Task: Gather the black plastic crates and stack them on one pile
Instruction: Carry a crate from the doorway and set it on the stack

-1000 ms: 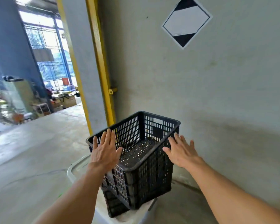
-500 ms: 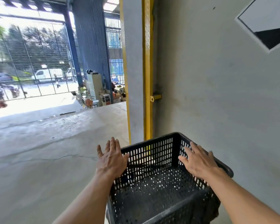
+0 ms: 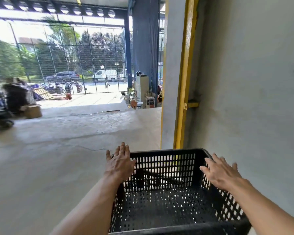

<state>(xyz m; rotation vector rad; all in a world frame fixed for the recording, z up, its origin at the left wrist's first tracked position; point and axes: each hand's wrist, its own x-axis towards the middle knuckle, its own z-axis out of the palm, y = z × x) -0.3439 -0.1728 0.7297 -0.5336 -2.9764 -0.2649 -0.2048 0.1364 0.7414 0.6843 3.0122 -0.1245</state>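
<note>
- Where the view opens out on the left, a broad grey concrete floor (image 3: 49,167) fills most of the scene, running back to a sunlit opening closed off by a tall metal mesh fence (image 3: 71,58).
- Filling the right side, a plain grey wall (image 3: 253,82) rises beside the person, edged by a vertical yellow post (image 3: 185,73) that carries a small yellow bracket partway up.
- Behind the post, a dark blue corrugated column (image 3: 144,39) stands at the edge of the opening.
- Low in the centre and right, a black plastic crate (image 3: 168,200) sits close in front of the person, open side up, its slotted walls and perforated bottom in full view; its far rim lies just below the foot of the yellow post, and its right side is near the wall.
- At the crate's left wall, the left hand (image 3: 120,164) lies flat with fingers spread and open, palm against the outside near the far corner.
- On the opposite side, the right hand (image 3: 221,173) is likewise open and spread, resting over the right rim; whether the hands actually press the crate cannot be told.
- Far off beyond the fence, a white van (image 3: 105,75) and a dark car (image 3: 63,76) are parked.
- Near the left edge, a cardboard box (image 3: 32,111) sits on the floor.
</note>
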